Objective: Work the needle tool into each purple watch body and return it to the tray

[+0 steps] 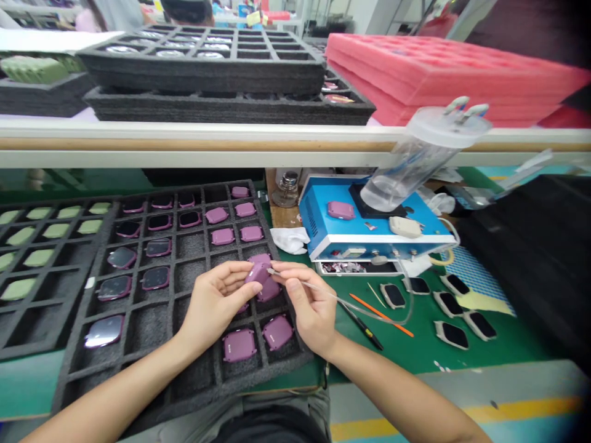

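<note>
Head view, left hand [215, 301] pinching a mauve rounded-square casing [257, 272] between fingers and thumb, casing above a black foam tray [150, 326], right hand [310, 304] pinching a thin dispensing needle [277, 271] on clear tubing [351, 306], tip at the casing's edge

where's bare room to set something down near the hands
Bare green mat lies below the black-faced pads and right of the orange stick. The foam tray has open cells left of the purple cases. Crowded at the left hand, right hand and blue machine.
</note>
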The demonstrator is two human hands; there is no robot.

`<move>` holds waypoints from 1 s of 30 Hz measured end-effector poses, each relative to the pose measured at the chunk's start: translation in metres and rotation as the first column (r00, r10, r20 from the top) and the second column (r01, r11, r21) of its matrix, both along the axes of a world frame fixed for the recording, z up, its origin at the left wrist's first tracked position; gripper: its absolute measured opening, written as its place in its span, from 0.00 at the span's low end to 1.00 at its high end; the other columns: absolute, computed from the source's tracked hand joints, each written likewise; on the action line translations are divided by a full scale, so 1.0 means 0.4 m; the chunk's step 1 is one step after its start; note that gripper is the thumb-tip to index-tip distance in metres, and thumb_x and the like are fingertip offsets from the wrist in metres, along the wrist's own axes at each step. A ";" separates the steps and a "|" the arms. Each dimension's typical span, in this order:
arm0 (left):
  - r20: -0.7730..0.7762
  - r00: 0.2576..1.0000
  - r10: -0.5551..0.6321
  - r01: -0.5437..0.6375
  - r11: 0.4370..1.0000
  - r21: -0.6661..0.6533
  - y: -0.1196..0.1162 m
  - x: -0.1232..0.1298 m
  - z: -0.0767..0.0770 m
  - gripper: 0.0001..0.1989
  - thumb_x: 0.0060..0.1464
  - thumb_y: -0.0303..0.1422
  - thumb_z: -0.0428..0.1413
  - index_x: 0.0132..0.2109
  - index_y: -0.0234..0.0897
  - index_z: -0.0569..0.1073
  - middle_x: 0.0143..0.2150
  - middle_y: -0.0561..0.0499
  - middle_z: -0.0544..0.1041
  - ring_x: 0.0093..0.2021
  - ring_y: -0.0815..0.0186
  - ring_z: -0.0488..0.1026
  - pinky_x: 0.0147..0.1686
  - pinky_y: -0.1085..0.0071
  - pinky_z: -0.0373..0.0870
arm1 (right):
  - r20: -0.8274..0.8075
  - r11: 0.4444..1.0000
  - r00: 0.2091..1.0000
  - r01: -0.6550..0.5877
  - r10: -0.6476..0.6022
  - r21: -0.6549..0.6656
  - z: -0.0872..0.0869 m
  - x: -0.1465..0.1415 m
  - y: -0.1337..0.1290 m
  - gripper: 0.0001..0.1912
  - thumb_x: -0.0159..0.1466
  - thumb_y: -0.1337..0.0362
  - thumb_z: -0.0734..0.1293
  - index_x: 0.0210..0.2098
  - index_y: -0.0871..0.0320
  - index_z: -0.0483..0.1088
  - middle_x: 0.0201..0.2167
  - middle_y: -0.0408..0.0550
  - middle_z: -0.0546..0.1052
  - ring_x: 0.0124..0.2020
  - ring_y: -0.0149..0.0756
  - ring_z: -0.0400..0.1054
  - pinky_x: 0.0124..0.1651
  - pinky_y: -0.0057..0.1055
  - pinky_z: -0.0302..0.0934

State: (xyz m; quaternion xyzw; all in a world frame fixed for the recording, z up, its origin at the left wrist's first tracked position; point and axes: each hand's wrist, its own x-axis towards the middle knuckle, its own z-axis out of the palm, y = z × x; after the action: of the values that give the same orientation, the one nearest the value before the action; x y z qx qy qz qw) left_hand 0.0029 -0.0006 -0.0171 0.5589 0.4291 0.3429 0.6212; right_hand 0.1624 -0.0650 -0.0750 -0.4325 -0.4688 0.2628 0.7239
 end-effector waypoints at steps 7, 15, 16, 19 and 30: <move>-0.537 0.833 0.134 0.235 0.794 0.561 0.252 0.010 0.051 0.12 0.62 0.32 0.57 0.49 0.34 0.81 0.48 0.44 0.86 0.47 0.59 0.83 0.51 0.66 0.76 | -0.038 1.000 0.999 -0.014 0.014 -0.017 -0.020 -0.003 -0.021 0.08 0.72 0.65 0.66 0.44 0.53 0.79 0.49 0.52 0.82 0.54 0.43 0.78 0.55 0.45 0.76; -0.658 0.679 0.325 0.236 0.752 0.615 0.515 0.027 0.013 0.14 0.59 0.23 0.56 0.49 0.28 0.81 0.53 0.37 0.83 0.54 0.54 0.77 0.60 0.62 0.67 | -0.023 0.999 1.000 0.020 -0.021 -0.050 -0.010 -0.007 -0.030 0.08 0.72 0.63 0.67 0.42 0.54 0.80 0.46 0.51 0.83 0.50 0.38 0.79 0.49 0.36 0.78; -0.669 0.665 0.334 0.262 0.733 0.627 0.501 0.014 0.007 0.15 0.60 0.25 0.57 0.52 0.29 0.81 0.54 0.37 0.82 0.56 0.54 0.76 0.61 0.61 0.66 | -0.014 0.998 1.000 0.019 -0.020 -0.057 -0.012 -0.006 -0.031 0.08 0.72 0.63 0.67 0.42 0.54 0.80 0.46 0.51 0.83 0.50 0.39 0.79 0.50 0.37 0.78; -0.721 0.611 0.328 0.374 0.683 0.627 0.440 -0.021 -0.007 0.17 0.59 0.32 0.60 0.54 0.32 0.80 0.54 0.39 0.82 0.58 0.50 0.74 0.61 0.56 0.67 | -0.006 0.997 1.000 -0.006 0.005 -0.076 -0.015 -0.005 -0.030 0.08 0.72 0.63 0.67 0.42 0.55 0.80 0.47 0.52 0.83 0.51 0.41 0.79 0.52 0.41 0.78; -0.784 0.470 0.406 0.421 0.677 0.603 0.373 -0.166 0.000 0.17 0.62 0.30 0.56 0.56 0.34 0.79 0.56 0.39 0.82 0.58 0.50 0.76 0.61 0.55 0.69 | -0.032 0.997 0.999 0.004 -0.006 -0.073 0.001 -0.016 -0.031 0.08 0.71 0.63 0.68 0.41 0.55 0.81 0.44 0.51 0.83 0.46 0.36 0.80 0.46 0.32 0.80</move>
State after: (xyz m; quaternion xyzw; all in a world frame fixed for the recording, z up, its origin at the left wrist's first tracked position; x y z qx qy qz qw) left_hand -0.0636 0.1486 -0.0173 0.8516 0.5040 0.1413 0.0269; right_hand 0.1562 -0.0772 -0.0745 -0.4555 -0.4463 0.2849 0.7157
